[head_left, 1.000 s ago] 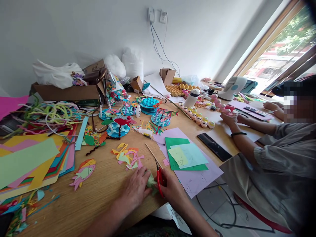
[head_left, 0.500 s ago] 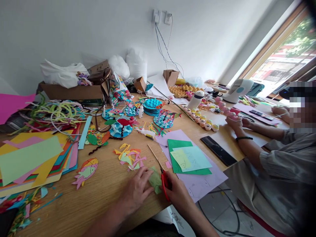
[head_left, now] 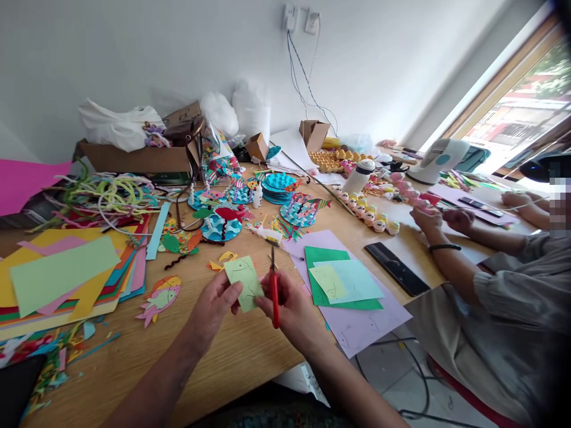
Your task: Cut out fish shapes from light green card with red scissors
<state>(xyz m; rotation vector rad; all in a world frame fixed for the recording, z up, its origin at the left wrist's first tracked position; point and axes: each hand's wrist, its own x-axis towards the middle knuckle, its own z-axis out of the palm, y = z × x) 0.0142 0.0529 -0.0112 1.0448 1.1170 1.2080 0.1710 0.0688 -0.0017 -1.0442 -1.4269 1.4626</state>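
My left hand pinches the left edge of a small light green paper with fish lines drawn on it, held up above the table. In my right hand are red-handled scissors, blades pointing away from me. The right fingertips also touch the paper's lower right edge. Orange paper scraps lie partly hidden behind the paper. Left of my hands rests a layered pink and orange paper fish. A green sheet with pale drawn-on pieces lies on lilac paper to the right.
Stacked coloured paper and pipe cleaners fill the left side. Blue craft discs and a glue bottle stand ahead. A black phone lies near the right edge, beside a seated person handling pink pieces.
Both hands have lifted the light green paper off the table, and its drawn lines now face me. The scissors have come up with my right hand, blades turned more upright.
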